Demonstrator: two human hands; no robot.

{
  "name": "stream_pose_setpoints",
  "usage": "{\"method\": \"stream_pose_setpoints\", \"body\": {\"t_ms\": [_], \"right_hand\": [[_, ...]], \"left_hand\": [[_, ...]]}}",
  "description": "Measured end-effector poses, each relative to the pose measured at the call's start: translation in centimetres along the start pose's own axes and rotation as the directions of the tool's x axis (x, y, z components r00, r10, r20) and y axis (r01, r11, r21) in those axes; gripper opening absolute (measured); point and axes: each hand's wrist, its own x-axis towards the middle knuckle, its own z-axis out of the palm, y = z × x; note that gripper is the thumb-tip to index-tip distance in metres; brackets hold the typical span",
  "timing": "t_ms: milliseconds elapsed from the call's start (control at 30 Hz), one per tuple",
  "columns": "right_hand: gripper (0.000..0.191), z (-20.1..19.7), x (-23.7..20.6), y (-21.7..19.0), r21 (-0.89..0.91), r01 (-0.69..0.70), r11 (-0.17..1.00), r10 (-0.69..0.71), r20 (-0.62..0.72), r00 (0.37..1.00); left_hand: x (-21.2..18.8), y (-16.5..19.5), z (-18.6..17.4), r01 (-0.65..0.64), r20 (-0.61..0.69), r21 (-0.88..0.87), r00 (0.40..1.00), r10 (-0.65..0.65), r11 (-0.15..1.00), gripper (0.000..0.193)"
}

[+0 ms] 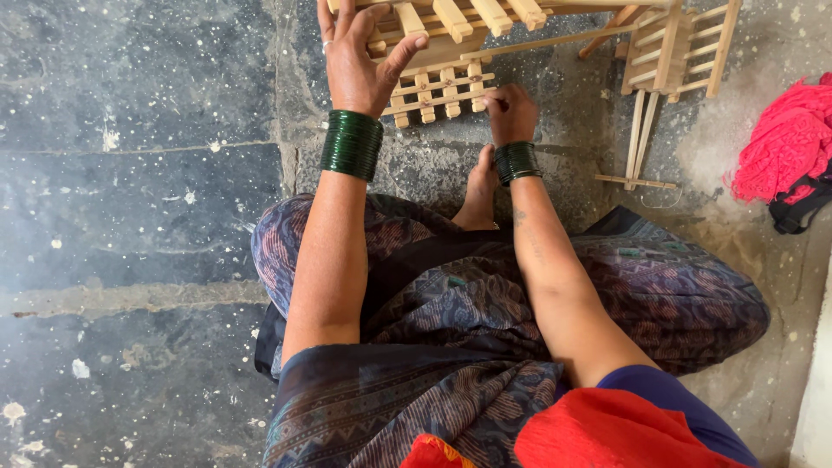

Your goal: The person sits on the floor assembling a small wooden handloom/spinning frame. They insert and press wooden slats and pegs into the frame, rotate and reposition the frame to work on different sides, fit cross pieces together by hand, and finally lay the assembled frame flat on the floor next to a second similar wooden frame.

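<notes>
At far left we see the dark stone floor, speckled with pale flecks and crossed by a lighter seam. Next comes the left hand, a stack of green bangles on its wrist; its fingers are spread wide and curl over the near edge of the wooden slatted frame, the thumb pressing against a slat. The frame rests on the floor at the top of the view, directly ahead of the seated person's patterned skirt, and one bare foot lies just below it. To the right, the right hand, likewise ringed with green bangles, is closed narrowly at the frame's lower corner; we note that its fingertips pinch together there, though we cannot tell whether they hold a small part or only the slat's end. Further right stands a second slatted wooden piece, apart from both hands, with thin loose sticks below it. At far right lies a crumpled red cloth.
</notes>
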Motion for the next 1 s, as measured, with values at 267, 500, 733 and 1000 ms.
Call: {"method": "stream_pose_setpoints", "body": {"t_ms": [267, 500, 733, 1000], "right_hand": [[0.012, 0.7, 0.2, -0.9, -0.060, 0.025, 0.998, -0.023, 0.042, 0.999], [0.015, -0.1, 0.7, -0.6, -0.065, -0.015, 0.998, 0.019, 0.050, 0.999], [0.015, 1.2, 0.4, -1.5, -0.191, 0.076, 0.979, -0.086, -0.041, 0.995], [0.006, 2.7, 1.1, -6.2, 0.231, -0.188, 0.955, 0.128, 0.250, 0.960]], "left_hand": [[0.3, -0.4, 0.3, 0.010, 0.007, -0.006, 1.000, -0.010, 1.000, 0.065], [0.0, -0.2, 0.1, 0.017, 0.005, 0.018, 1.000, -0.017, 1.000, 0.063], [0.5, -0.3, 0.4, 0.087, 0.039, -0.023, 0.996, -0.086, 0.996, 0.064], [-0.4, -0.6, 0.7, 0.040, -0.023, 0.165, 0.999, -0.036, 0.985, 0.072]]}}
